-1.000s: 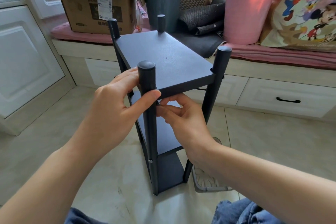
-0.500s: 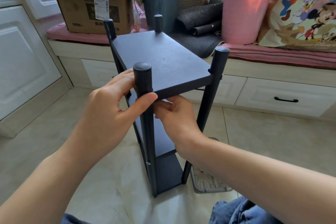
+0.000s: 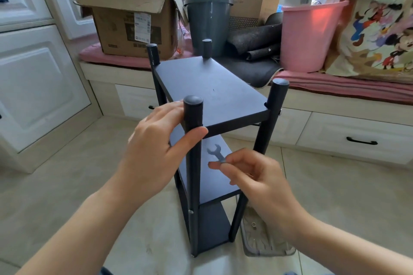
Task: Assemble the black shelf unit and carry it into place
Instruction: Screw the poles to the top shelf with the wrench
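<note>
The black shelf unit [image 3: 210, 87] stands upright on the tiled floor, with three boards between four round posts. My left hand [image 3: 156, 145] grips the near left post just under the top board, thumb across the front and fingers behind. My right hand [image 3: 252, 176] hovers in front of the middle board and pinches a small flat grey wrench [image 3: 215, 152] by its lower end, its open jaw pointing up. The wrench touches nothing on the shelf.
A clear plastic tray [image 3: 266, 245] with a small metal part lies on the floor by the shelf's right foot. Behind is a window bench with a cardboard box [image 3: 131, 24], a grey bin [image 3: 209, 22], a pink bucket [image 3: 310, 35] and a cartoon-print bag [image 3: 380, 35]. White cabinets [image 3: 33, 78] stand at left.
My right hand has come out from under the top board and dropped lower, and the wrench now shows in its fingers. My left hand keeps its hold on the post.
</note>
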`<control>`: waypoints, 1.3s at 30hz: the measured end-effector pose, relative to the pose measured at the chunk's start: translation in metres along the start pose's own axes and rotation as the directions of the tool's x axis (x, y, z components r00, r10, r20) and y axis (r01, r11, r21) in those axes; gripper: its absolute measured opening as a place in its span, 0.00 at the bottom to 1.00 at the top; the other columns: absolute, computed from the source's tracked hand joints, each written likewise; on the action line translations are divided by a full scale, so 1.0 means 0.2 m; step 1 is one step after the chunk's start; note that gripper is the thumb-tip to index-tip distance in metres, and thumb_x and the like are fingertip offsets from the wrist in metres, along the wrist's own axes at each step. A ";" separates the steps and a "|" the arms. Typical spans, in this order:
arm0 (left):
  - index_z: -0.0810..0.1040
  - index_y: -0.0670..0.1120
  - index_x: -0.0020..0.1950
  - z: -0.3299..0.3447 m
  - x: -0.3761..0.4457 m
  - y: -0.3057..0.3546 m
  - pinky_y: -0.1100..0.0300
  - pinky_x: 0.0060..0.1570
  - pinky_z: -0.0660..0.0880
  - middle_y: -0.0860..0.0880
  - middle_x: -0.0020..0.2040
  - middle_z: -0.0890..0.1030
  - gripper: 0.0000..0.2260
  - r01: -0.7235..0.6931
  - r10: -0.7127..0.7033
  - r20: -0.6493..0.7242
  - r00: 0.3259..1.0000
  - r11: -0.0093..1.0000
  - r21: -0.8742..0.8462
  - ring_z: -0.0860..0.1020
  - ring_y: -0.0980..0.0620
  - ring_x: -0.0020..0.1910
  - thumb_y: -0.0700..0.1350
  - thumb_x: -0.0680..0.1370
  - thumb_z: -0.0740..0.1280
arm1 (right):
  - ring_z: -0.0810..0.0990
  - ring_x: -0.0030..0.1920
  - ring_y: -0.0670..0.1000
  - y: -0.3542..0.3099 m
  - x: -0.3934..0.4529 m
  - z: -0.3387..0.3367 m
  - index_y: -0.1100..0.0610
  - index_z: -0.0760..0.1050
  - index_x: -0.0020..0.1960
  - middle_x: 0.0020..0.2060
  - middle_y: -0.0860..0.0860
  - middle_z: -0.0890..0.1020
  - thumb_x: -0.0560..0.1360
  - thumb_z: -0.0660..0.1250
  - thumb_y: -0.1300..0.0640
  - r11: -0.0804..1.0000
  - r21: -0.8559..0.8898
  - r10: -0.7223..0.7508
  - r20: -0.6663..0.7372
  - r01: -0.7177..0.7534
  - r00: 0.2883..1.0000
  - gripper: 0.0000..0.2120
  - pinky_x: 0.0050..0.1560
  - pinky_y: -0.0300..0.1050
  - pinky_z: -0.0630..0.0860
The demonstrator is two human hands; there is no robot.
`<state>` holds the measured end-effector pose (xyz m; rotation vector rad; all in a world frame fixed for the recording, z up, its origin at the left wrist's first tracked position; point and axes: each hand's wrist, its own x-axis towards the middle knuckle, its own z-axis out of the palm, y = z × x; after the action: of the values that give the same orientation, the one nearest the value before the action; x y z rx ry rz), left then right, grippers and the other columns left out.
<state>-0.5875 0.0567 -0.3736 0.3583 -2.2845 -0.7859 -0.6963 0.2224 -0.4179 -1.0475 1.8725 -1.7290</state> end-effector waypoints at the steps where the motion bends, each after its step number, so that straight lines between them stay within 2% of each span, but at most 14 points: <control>1: 0.79 0.51 0.66 0.01 0.00 0.01 0.55 0.71 0.67 0.59 0.64 0.78 0.23 0.004 -0.003 -0.008 1.000 1.000 0.031 0.71 0.59 0.68 0.64 0.80 0.62 | 0.84 0.50 0.45 -0.01 0.00 -0.01 0.53 0.79 0.44 0.45 0.46 0.87 0.77 0.70 0.58 1.000 0.021 -0.013 -0.026 0.014 1.000 0.03 0.45 0.38 0.79; 3: 0.79 0.47 0.64 0.04 0.01 0.04 0.48 0.67 0.69 0.57 0.59 0.78 0.24 0.006 -0.004 -0.024 1.000 0.996 0.085 0.72 0.56 0.63 0.63 0.79 0.61 | 0.85 0.50 0.48 -0.05 0.02 -0.05 0.57 0.78 0.47 0.46 0.49 0.87 0.78 0.68 0.59 0.991 0.127 -0.017 -0.112 0.031 0.994 0.02 0.44 0.39 0.81; 6: 0.79 0.44 0.55 0.12 -0.01 0.12 0.45 0.62 0.71 0.55 0.50 0.74 0.22 -0.018 0.031 -0.071 0.997 0.985 0.171 0.70 0.53 0.54 0.62 0.80 0.60 | 0.86 0.50 0.52 -0.12 0.08 -0.11 0.60 0.76 0.51 0.45 0.55 0.87 0.79 0.66 0.57 0.962 0.269 0.017 -0.253 0.054 0.967 0.06 0.46 0.43 0.83; 9: 0.79 0.43 0.52 0.21 -0.03 0.20 0.38 0.66 0.71 0.50 0.47 0.77 0.21 -0.041 0.102 -0.155 0.983 0.935 0.352 0.74 0.46 0.52 0.59 0.80 0.57 | 0.86 0.48 0.54 -0.14 0.12 -0.13 0.60 0.75 0.51 0.44 0.56 0.87 0.81 0.64 0.58 0.946 0.322 0.066 -0.321 0.043 0.945 0.05 0.46 0.47 0.83; 12: 0.80 0.42 0.48 0.28 -0.01 0.25 0.38 0.69 0.68 0.47 0.46 0.78 0.22 0.004 0.117 -0.216 0.969 0.873 0.488 0.77 0.42 0.51 0.58 0.81 0.56 | 0.86 0.47 0.56 -0.14 0.19 -0.15 0.57 0.74 0.48 0.45 0.60 0.85 0.81 0.64 0.58 0.928 0.370 0.111 -0.366 0.035 0.924 0.04 0.46 0.52 0.83; 16: 0.81 0.41 0.47 0.35 0.04 0.28 0.39 0.69 0.69 0.45 0.46 0.78 0.21 0.039 0.126 -0.241 0.962 0.812 0.582 0.78 0.41 0.50 0.58 0.81 0.58 | 0.86 0.42 0.53 -0.13 0.28 -0.17 0.56 0.73 0.48 0.42 0.58 0.84 0.82 0.62 0.59 0.936 0.349 0.095 -0.371 0.043 0.924 0.04 0.39 0.44 0.81; 20: 0.81 0.42 0.49 0.41 0.08 0.27 0.40 0.71 0.68 0.45 0.47 0.78 0.22 -0.025 0.189 -0.236 0.953 0.827 0.562 0.78 0.42 0.52 0.59 0.80 0.58 | 0.83 0.35 0.47 -0.10 0.36 -0.20 0.52 0.72 0.47 0.34 0.52 0.84 0.82 0.61 0.58 0.953 0.298 0.073 -0.384 0.049 0.920 0.05 0.33 0.39 0.78; 24: 0.81 0.42 0.61 0.48 0.11 0.22 0.40 0.72 0.68 0.46 0.55 0.80 0.23 -0.184 0.296 -0.168 0.940 0.857 0.481 0.78 0.43 0.60 0.58 0.80 0.59 | 0.82 0.31 0.45 -0.10 0.43 -0.26 0.53 0.72 0.47 0.32 0.50 0.84 0.82 0.63 0.57 0.961 0.274 0.086 -0.432 0.040 0.898 0.04 0.25 0.38 0.74; 26: 0.81 0.42 0.64 0.52 0.14 0.22 0.41 0.71 0.68 0.46 0.60 0.82 0.23 -0.195 0.314 -0.165 0.935 0.843 0.501 0.78 0.44 0.64 0.57 0.81 0.59 | 0.83 0.32 0.44 -0.10 0.44 -0.29 0.53 0.72 0.47 0.31 0.49 0.84 0.81 0.64 0.57 0.962 0.270 0.092 -0.473 0.045 0.876 0.05 0.24 0.37 0.73; 29: 0.81 0.43 0.65 0.59 0.18 0.23 0.41 0.72 0.67 0.46 0.63 0.82 0.24 -0.145 0.275 -0.162 0.948 0.824 0.547 0.78 0.44 0.66 0.58 0.81 0.58 | 0.85 0.38 0.44 -0.10 0.44 -0.34 0.51 0.72 0.48 0.35 0.44 0.86 0.82 0.63 0.56 0.973 0.225 0.087 -0.554 0.049 0.828 0.04 0.30 0.40 0.78; 31: 0.81 0.44 0.65 0.65 0.22 0.26 0.38 0.73 0.65 0.45 0.64 0.82 0.24 -0.093 0.224 -0.162 0.961 0.813 0.575 0.77 0.43 0.68 0.58 0.81 0.59 | 0.83 0.42 0.46 -0.08 0.43 -0.38 0.49 0.72 0.47 0.40 0.45 0.86 0.82 0.63 0.55 0.988 0.151 0.061 -0.612 0.041 0.789 0.04 0.42 0.45 0.80; 33: 0.81 0.44 0.66 0.71 0.28 0.29 0.37 0.73 0.64 0.44 0.65 0.81 0.22 -0.044 0.176 -0.165 0.970 0.802 0.596 0.76 0.42 0.69 0.58 0.80 0.64 | 0.79 0.44 0.48 -0.06 0.41 -0.40 0.48 0.73 0.46 0.43 0.48 0.83 0.81 0.64 0.54 0.996 0.083 0.035 -0.650 0.025 0.759 0.05 0.51 0.50 0.78; 35: 0.81 0.43 0.66 0.76 0.35 0.32 0.40 0.72 0.66 0.43 0.65 0.81 0.22 -0.036 0.158 -0.155 0.975 0.804 0.593 0.76 0.43 0.69 0.58 0.79 0.68 | 0.76 0.43 0.48 -0.04 0.38 -0.40 0.47 0.74 0.46 0.43 0.49 0.79 0.80 0.65 0.53 0.998 0.056 0.027 -0.655 0.013 0.755 0.05 0.51 0.50 0.76; 39: 0.78 0.40 0.69 0.76 0.43 0.29 0.48 0.72 0.67 0.42 0.68 0.78 0.22 -0.141 0.222 -0.111 0.969 0.861 0.489 0.73 0.43 0.72 0.53 0.81 0.68 | 0.74 0.38 0.46 -0.02 0.34 -0.44 0.48 0.75 0.44 0.38 0.48 0.76 0.79 0.67 0.54 1.000 -0.002 -0.019 -0.658 0.023 0.753 0.05 0.44 0.45 0.74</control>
<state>-0.7567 0.1306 -0.3812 0.4020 -2.2910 -0.0772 -0.8016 0.2323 -0.3848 -0.4566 2.2412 -2.3272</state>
